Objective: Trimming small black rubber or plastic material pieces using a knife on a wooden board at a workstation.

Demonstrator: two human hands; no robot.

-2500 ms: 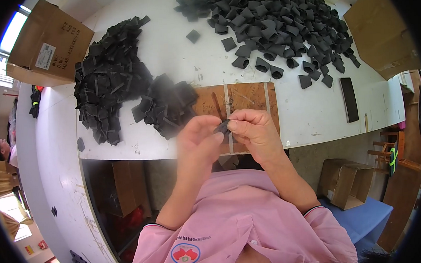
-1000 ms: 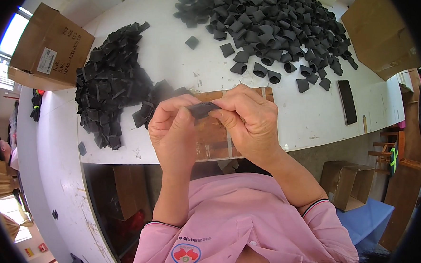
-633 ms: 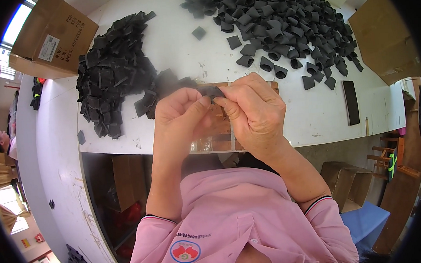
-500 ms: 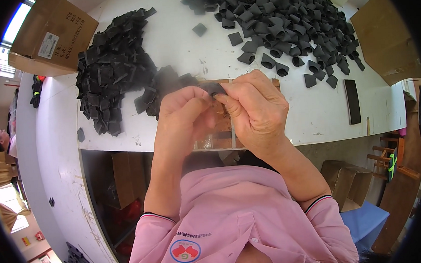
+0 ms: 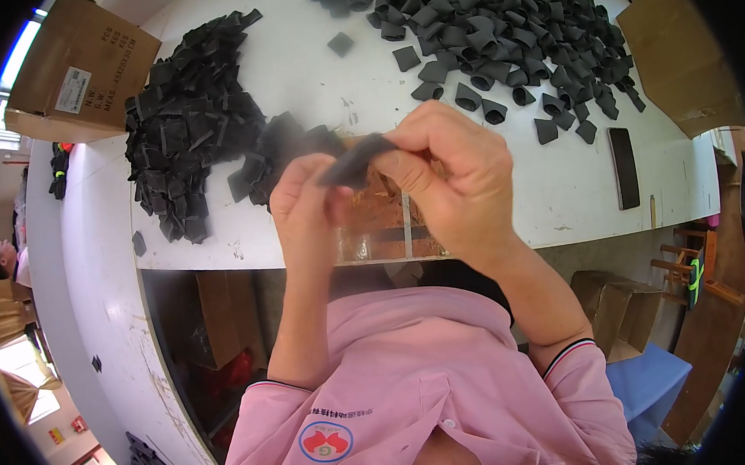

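Observation:
A small flat black piece (image 5: 354, 161), dark and soft-looking, is held up close to the camera between both hands. My left hand (image 5: 304, 215) pinches its lower left end. My right hand (image 5: 450, 182) grips its upper right end with thumb and fingers. Both hands hover above a brown wooden board (image 5: 389, 227) at the near edge of the white table (image 5: 314, 75). A heap of flat black pieces (image 5: 191, 141) lies just left of my hands. A larger spread of curled black pieces (image 5: 505, 32) covers the far right of the table.
A cardboard box (image 5: 77, 67) stands at the table's far left and another brown box (image 5: 679, 56) at the right. A dark phone-like slab (image 5: 623, 167) lies right of my hands. Boxes sit under the table (image 5: 217, 325). Another person (image 5: 7, 260) is at the far left.
My hands rose from the wooden board toward the camera with the black piece. The piece now stretches at a slant between both hands, which have drawn slightly apart.

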